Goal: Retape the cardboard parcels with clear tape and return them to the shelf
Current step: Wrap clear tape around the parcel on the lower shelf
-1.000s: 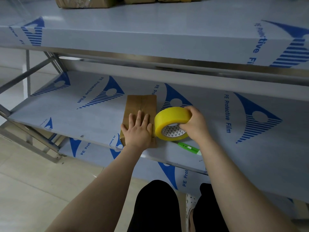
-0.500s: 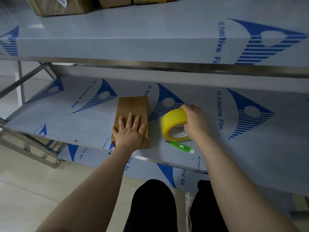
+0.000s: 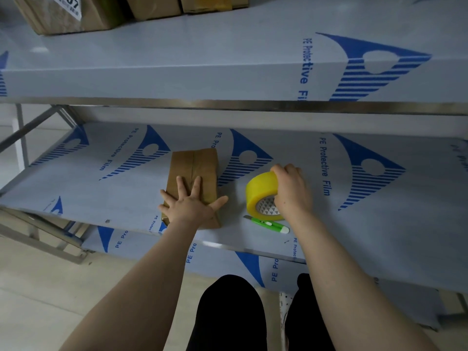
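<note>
Metal shelving, 3 tiers visible, steel frame w/ diagonal braces at left. Every shelf skinned in pale grey film printed w/ blue swoosh/stripe logos + text "PE Protective Film", repeated across middle shelf (image 3: 379, 224) and front lip of top shelf (image 3: 228, 72). Beige tiled floor below.

Task items on middle shelf:
- cardboard parcel (image 3: 200, 168): small flat rectangular kraft box, lying near front edge, long side running away from camera. Glossy tape strip along its centre seam.
- tape roll (image 3: 260, 193): translucent yellow-looking roll, standing on edge just right of parcel, not touching it. White core w/ small triangle pattern print, no legible wording.
- green cutter (image 3: 268, 224): slim plastic utility knife w/ white tip, lying flat at roll's base, near shelf edge.

Hands:
- left hand (image 3: 190, 203): flat, fingers fully splayed, palm pressing on near end of parcel. Not gripping.
- right hand (image 3: 291, 188): curled over top/right side of roll, fingers wrapped on rim, holding it upright on shelf.

Top shelf, back left: more boxes (image 3: 76, 13), brown cardboard, one w/ white label, partial digits "07" readable, rest cut off.

Dark trousers at btm of frame.
</note>
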